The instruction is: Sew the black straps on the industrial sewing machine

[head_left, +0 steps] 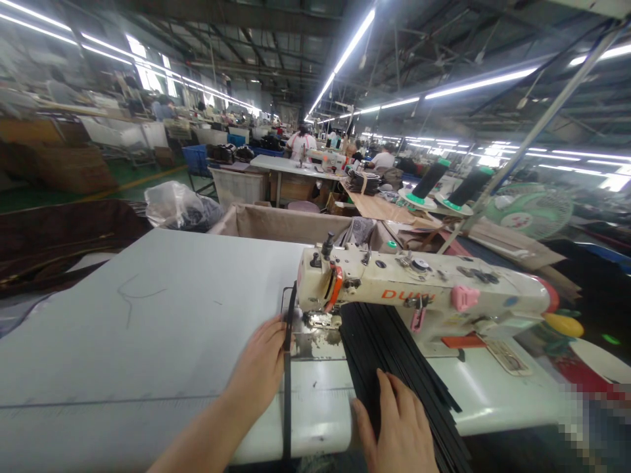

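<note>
A narrow black strap (287, 401) runs from the left side of the sewing machine's head down over the front table edge. My left hand (263, 358) has its fingers closed on this strap, just left of the metal needle plate (320, 345). The sewing machine (365, 282) is cream-coloured with orange lettering. Under its arm lies a bundle of long black straps (379, 348), hanging over the front edge. On the bundle's near end rests my right hand (399, 424), its thumb and fingers apart. The needle tip is too small to make out.
Loose threads (135, 294) lie on the pale table top (197, 328) at left. Behind it stands a fabric-lined bin (286, 223). Two black thread cones (428, 180) and a green fan (530, 210) are at back right. Co-workers sit farther off.
</note>
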The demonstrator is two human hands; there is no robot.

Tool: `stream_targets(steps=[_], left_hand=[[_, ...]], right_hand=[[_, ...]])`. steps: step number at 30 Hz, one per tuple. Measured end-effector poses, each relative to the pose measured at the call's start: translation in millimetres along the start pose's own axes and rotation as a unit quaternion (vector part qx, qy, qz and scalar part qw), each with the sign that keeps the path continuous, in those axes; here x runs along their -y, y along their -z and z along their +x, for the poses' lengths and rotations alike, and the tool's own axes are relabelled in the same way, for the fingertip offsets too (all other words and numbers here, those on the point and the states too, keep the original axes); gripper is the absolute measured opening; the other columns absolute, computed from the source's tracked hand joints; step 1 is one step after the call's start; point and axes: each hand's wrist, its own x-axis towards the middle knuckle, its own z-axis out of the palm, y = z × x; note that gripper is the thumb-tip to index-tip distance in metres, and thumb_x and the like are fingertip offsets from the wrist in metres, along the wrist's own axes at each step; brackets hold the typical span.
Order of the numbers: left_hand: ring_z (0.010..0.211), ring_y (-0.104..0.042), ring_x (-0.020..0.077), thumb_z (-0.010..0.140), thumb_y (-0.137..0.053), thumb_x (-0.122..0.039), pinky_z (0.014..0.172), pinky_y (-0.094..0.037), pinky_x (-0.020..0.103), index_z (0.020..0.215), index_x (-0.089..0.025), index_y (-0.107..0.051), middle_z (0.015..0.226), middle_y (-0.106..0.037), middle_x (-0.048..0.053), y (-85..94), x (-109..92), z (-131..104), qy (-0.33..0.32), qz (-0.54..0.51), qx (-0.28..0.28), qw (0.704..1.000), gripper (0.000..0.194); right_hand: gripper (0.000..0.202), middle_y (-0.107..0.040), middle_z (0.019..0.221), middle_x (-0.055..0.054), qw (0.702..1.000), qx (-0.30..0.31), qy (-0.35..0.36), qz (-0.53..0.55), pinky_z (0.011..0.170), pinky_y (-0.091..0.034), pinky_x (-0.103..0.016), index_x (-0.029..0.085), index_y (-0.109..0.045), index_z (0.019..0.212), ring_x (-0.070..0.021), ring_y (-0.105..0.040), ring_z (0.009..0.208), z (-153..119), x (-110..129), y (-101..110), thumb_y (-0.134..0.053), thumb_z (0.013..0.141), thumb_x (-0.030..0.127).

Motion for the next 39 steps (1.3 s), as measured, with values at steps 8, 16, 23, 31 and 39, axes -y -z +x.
stream_targets(steps=[8,16,23,31,39], left_hand=[[0.131,-0.059,0.0302,0.094,-0.046,-0.018,0.115,-0.049,0.055,0.118,-0.016,-0.068,0.131,-0.069,0.014,-6.1,11,-7,-0.004,0.015,-0.008,1.0,0.032],[0.124,-0.063,0.0289,0.098,-0.044,-0.032,0.11,-0.053,0.052,0.12,-0.021,-0.062,0.131,-0.065,0.011,-8.2,26,-8,0.015,0.011,-0.037,0.999,0.031],[0.124,-0.061,0.0307,0.095,-0.043,-0.035,0.112,-0.048,0.054,0.116,-0.022,-0.059,0.128,-0.065,0.01,-14.3,43,-7,0.024,0.02,-0.028,0.999,0.03],[0.123,-0.061,0.032,0.094,-0.04,-0.04,0.114,-0.046,0.055,0.112,-0.019,-0.061,0.126,-0.065,0.013,-13.9,48,-3,0.036,0.028,-0.003,0.999,0.034],[0.12,-0.065,0.0349,0.089,-0.048,-0.043,0.115,-0.046,0.055,0.111,-0.019,-0.066,0.124,-0.069,0.014,-40.8,100,-7,0.026,-0.009,-0.017,0.999,0.037]], right_hand=[[0.057,-0.061,0.13,-0.021,0.994,-0.043,-0.089,0.045,0.098,-0.052,-0.056,0.012,-0.057,0.133,-0.0392,-0.06,0.119,-20,-51,22,-0.055,0.096,0.055],[0.053,-0.054,0.142,-0.021,0.931,-0.135,-0.269,0.207,0.114,-0.042,-0.059,0.012,-0.054,0.141,-0.0355,-0.051,0.134,-66,-85,14,-0.04,0.104,0.047],[0.053,-0.04,0.161,-0.019,0.899,-0.176,-0.272,0.293,0.122,-0.031,-0.061,0.019,-0.032,0.158,-0.0297,-0.034,0.151,-63,-48,-17,-0.035,0.107,0.031],[0.052,-0.043,0.158,-0.02,0.896,-0.196,-0.265,0.297,0.121,-0.031,-0.064,0.017,-0.036,0.156,-0.03,-0.034,0.151,-46,-37,-14,-0.034,0.107,0.032],[0.038,-0.08,0.094,-0.003,0.921,-0.384,-0.052,0.03,0.113,-0.042,-0.042,0.026,-0.069,0.119,-0.0213,-0.073,0.103,-87,-30,-51,-0.034,0.105,0.026]])
